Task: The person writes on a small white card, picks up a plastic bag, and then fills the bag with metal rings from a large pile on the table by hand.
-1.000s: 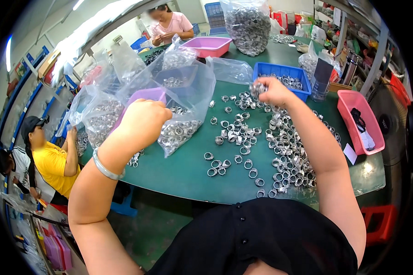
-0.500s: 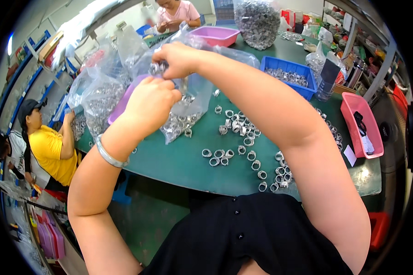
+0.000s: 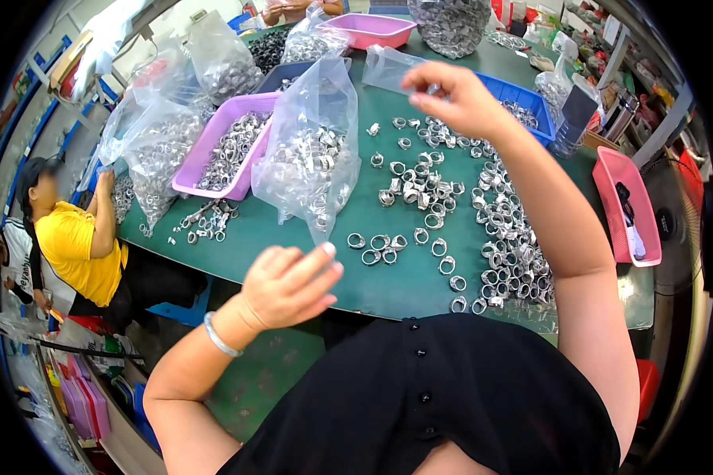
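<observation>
My left hand (image 3: pixel 291 286) is open, fingers stretched out, over the table's front edge just below a clear plastic bag (image 3: pixel 309 170). That bag stands partly filled with silver metal rings, its top loosely gathered upward. Over the far right part of the table is my right hand (image 3: pixel 457 99), fingers curled, with a small silver glint between them that looks like metal rings. An empty-looking flat plastic bag (image 3: pixel 388 70) lies beside its fingertips. Loose metal rings (image 3: pixel 412 190) lie in a cluster below the hand, and a thicker heap (image 3: pixel 515 253) spreads to the right.
Left of the bag sits a purple basket (image 3: pixel 184 180) of rings, with filled clear bags (image 3: pixel 162 142) beyond. A blue bin (image 3: pixel 545 131), a pink tray (image 3: pixel 372 30) and a pink basket (image 3: pixel 648 229) border the green table (image 3: pixel 293 265). A person in yellow (image 3: pixel 79 245) works at left.
My hands have parted: the right moved right, away from the bag, and the left came down toward me. The bag and purple basket now show plainly.
</observation>
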`<state>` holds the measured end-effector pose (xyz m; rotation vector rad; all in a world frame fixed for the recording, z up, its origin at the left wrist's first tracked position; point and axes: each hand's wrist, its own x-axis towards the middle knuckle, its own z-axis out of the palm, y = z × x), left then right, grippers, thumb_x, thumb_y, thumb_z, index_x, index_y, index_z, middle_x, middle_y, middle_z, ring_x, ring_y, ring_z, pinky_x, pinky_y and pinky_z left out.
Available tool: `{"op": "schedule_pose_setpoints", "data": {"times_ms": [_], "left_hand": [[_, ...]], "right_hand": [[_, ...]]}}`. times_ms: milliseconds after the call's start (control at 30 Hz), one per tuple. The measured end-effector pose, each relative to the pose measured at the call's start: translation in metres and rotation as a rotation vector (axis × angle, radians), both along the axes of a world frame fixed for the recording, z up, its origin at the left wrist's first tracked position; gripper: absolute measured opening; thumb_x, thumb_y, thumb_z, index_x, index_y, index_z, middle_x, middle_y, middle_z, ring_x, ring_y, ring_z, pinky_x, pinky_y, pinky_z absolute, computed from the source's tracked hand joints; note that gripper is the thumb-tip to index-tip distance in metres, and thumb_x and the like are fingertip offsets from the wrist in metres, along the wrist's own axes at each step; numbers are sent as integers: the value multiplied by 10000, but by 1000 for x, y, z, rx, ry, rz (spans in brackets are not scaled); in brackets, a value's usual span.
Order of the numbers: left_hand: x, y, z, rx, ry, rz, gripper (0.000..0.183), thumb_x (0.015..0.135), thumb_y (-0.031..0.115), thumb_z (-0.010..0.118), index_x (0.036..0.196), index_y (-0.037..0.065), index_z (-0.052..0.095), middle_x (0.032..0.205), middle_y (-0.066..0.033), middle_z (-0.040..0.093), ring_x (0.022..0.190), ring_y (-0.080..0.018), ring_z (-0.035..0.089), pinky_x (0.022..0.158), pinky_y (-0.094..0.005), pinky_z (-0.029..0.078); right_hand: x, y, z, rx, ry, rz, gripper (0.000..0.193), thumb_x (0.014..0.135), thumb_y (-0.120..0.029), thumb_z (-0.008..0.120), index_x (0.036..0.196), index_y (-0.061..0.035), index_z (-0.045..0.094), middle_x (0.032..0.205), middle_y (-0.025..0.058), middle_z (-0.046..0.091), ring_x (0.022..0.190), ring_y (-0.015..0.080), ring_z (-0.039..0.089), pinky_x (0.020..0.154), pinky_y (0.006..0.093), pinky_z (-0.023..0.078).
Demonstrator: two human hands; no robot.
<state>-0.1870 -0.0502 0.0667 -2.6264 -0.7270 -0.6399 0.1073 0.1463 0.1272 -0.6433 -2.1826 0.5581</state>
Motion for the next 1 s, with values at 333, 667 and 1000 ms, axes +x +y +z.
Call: {"op": "schedule_pose_setpoints", "data": {"times_ms": [333, 667, 1000], "left_hand": [[-12, 45, -24, -145, -16, 254, 214, 705, -8, 611, 913, 40, 632, 855, -92, 581, 752, -263, 569, 645, -341, 484], [4, 101, 97, 171, -315, 219, 118, 780, -62, 597, 879, -8, 629, 823, -127, 598, 702, -271, 590, 621, -289, 476], [37, 52, -21, -138, -39, -25, 343, 774, 145, 690, 1062, -21, 608, 1061, -190, 557, 907, -315, 582, 731, -351, 492]], "right_hand": [[-15, -22, -111, 96, -648, 44, 596, 733, -376, 705, 1270, -215, 504, 1345, 176, 387, 1235, 394, 350, 987, 538, 333], [7, -22, -140, 49, -771, -146, 338, 764, -321, 639, 1080, -206, 605, 1103, 91, 531, 1151, 313, 421, 969, 578, 300], [49, -44, -134, 8, -832, -276, 617, 737, -595, 611, 1243, -257, 513, 1416, 181, 317, 1332, 451, 206, 967, 641, 282]]}}
